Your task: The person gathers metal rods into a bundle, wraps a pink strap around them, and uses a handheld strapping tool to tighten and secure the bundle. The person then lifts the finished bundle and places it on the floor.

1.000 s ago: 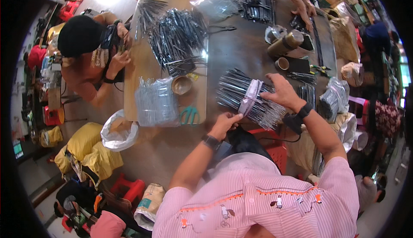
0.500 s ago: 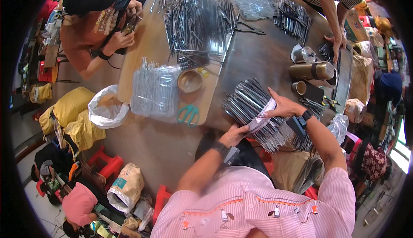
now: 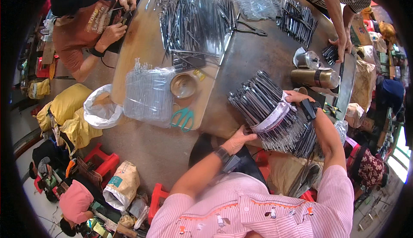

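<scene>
Round table (image 3: pixel 241 61): both hands grip a banded bundle of metal rods (image 3: pixel 266 109).

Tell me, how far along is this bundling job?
One bundle already has a white band round it, and both the left hand and right hand grip it. A loose pile and a smaller heap lie unbanded on the table.

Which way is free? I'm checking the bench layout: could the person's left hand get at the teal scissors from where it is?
Probably yes. The left hand rests at the near edge of the banded bundle of metal rods, and the teal scissors lie just to its left with bare table between.
</scene>
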